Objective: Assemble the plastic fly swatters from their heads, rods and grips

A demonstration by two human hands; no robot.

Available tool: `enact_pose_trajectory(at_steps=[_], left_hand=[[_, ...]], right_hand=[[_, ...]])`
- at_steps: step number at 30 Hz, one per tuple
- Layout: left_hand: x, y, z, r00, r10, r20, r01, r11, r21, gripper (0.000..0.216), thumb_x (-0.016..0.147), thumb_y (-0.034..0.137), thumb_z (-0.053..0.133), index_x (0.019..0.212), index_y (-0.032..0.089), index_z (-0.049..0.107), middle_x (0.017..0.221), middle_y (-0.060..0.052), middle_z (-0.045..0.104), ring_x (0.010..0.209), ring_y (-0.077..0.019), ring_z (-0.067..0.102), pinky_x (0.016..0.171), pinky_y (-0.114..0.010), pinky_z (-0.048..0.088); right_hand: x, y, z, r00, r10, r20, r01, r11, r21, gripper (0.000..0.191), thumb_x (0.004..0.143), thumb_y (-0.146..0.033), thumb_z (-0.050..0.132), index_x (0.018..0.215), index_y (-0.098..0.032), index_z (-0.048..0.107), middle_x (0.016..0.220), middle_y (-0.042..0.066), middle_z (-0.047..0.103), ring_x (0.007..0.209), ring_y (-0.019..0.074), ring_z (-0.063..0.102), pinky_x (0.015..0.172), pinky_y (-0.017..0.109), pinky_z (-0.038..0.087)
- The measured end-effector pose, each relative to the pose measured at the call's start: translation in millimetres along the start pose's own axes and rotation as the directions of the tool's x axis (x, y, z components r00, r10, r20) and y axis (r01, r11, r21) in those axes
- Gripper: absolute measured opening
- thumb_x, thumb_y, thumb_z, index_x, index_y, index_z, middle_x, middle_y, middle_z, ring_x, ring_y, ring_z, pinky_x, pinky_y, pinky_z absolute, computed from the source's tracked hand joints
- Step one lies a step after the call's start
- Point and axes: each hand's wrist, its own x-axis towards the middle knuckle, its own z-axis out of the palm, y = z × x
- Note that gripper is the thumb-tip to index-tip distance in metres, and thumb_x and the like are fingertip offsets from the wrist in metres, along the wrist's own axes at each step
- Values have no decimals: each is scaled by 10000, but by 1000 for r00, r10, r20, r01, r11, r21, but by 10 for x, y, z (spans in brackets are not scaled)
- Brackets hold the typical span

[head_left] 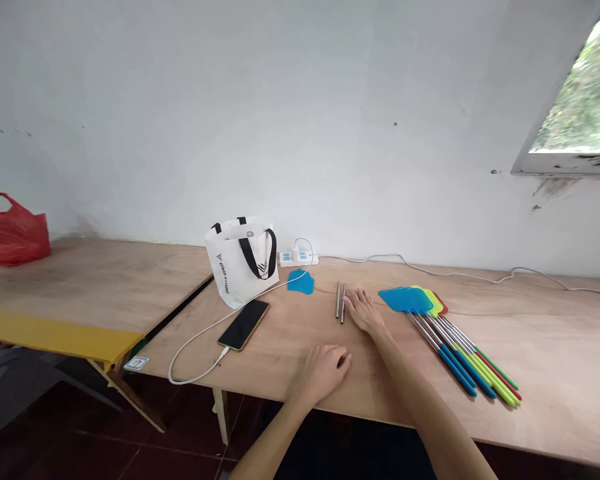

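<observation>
Head view: right hand point(364, 309) flat, fingers spread, touching metal rods point(341, 302); left hand point(323, 372) loosely curled, empty.

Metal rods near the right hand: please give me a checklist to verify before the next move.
1. Right hand reaches the metal rods: ok, fingertips beside them.
2. Rods lie together, parallel: ok.
3. Rods gripped: not ok, the hand lies flat and open.
4. Left hand free: ok, resting on the table, holding nothing.
5. Blue swatter head clear of rods: ok, apart.
6. Finished swatters out of the way: ok, on the other side of the right hand.
</observation>
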Motion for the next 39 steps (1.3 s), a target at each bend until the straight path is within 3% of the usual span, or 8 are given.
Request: enact_pose_trajectory(at_steps=[6, 13, 20, 24, 27, 30, 34, 39], left_hand=[[3, -8, 3, 1000, -11, 22, 11, 1000, 1, 320, 1017, 305, 489, 742, 205, 617, 814, -35, 720, 769, -194, 655, 612, -298, 290], [-3, -30, 26, 999, 3, -34, -5, 999, -39, 304, 996, 305, 505, 726, 206, 604, 795, -30, 715, 741, -188, 649, 603, -294, 293], [19, -61, 117, 975, 170, -143, -191, 970, -152, 337, 927, 243, 570, 614, 208, 451, 648, 10, 594, 681, -153, 578, 639, -271, 382], [36, -110, 78, 955, 73, -288, -124, 979, -161, 280, 996, 232, 463, 722, 214, 513, 840, -34, 654, 875, -193, 617, 788, -299, 469], [17, -141, 56, 964, 134, -230, -157, 984, -85, 161, 950, 125, 460, 956, 213, 596, 1184, -65, 662, 1140, -225, 596, 979, -365, 463], [-16, -143, 54, 965, 222, -137, -226, 974, -14, 336, 925, 45, 418, 1149, 224, 593, 1369, -59, 601, 1259, -216, 553, 1087, -397, 416], [-37, -119, 43, 955, 270, -121, -273, 962, -6, 497, 942, 8, 376, 1331, 267, 546, 1418, -31, 585, 1307, -185, 527, 1124, -373, 399], [-25, -126, 86, 948, 271, -169, -263, 963, 66, 291, 1028, 244, 512, 1286, 331, 612, 1344, -14, 616, 1306, -206, 528, 1117, -404, 411]], right_hand=[[80, -390, 72, 997, -71, 9, 70, 997, 45, 614, 993, -339, 383, 1591, -207, 336, 1648, 109, 342, 1538, 265, 257, 1259, 534, 78], [-325, -566, -9, 970, -239, 46, 232, 966, 115, 604, 966, -237, 370, 1569, -202, 395, 1632, 71, 374, 1507, 224, 344, 1260, 470, 230], [-821, -461, -180, 798, -603, -1, 565, 747, 352, 561, 996, -267, 416, 1553, -201, 418, 1615, 60, 407, 1515, 201, 328, 1262, 434, 279], [-931, -411, -193, 860, -506, -59, 487, 782, 390, 502, 1013, -244, 381, 1499, -209, 499, 1596, 74, 439, 1511, 213, 337, 1233, 434, 349], [-1001, -333, -190, 913, -403, -67, 397, 836, 379, 461, 1042, -271, 349, 1460, -251, 543, 1573, 60, 475, 1481, 209, 396, 1222, 444, 369], [-1079, -220, -193, 923, -382, -53, 375, 856, 357, 471, 1058, -285, 310, 1484, -286, 510, 1558, 45, 496, 1449, 193, 447, 1234, 469, 341], [-1183, -118, -148, 929, -362, -78, 367, 875, 315, 511, 1057, -271, 277, 1544, -317, 426, 1569, 32, 483, 1447, 182, 449, 1236, 482, 330], [-1339, -65, -71, 971, -201, -127, 232, 917, 323, 491, 1043, -364, 359, 1521, -319, 462, 1574, 26, 476, 1437, 218, 463, 1222, 487, 356]])
